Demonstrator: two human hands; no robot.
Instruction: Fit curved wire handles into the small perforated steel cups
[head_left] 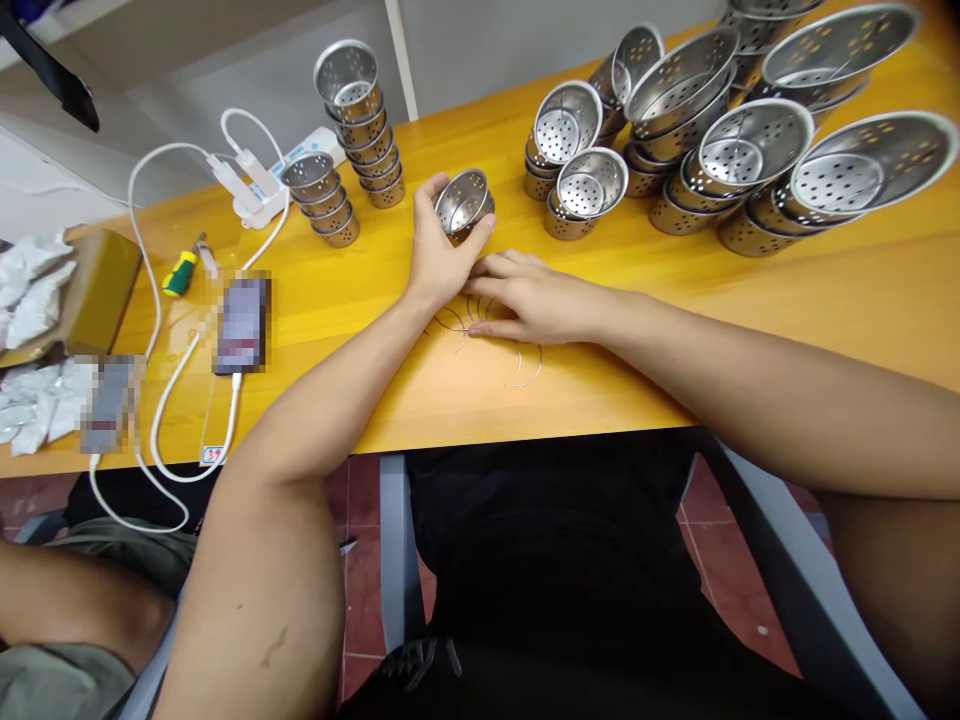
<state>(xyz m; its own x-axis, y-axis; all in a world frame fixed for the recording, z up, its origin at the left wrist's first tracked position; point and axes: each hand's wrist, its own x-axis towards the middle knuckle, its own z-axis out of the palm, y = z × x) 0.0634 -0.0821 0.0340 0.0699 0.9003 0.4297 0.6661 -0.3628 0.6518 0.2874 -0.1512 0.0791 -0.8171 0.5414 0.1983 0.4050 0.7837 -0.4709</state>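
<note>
I see the left hand (439,255) wrapped round a small perforated metal cup (463,203), fingers curled on its side, cup tilted w/ its open mouth facing up-left, resting on the yellow counter (750,330) near centre. Right hand (536,300) lies flat, fingers pressed together, on a cluster of thin wire rings (525,365) spread on the counter just near of the cup; fingertips nearly meet the left hand. Can't tell if it pinches a ring.

Far left of the cup: two stacks of the same small cups (364,125), (322,200). Far right: more cups and bigger perforated bowls (757,140) piled in leaning stacks. Left side: white power strip (281,180) w/ cables, a green-yellow screwdriver (182,270), a blurred phone (241,322) on a white cable. Bottom left, another person's knee (67,600) shows.
</note>
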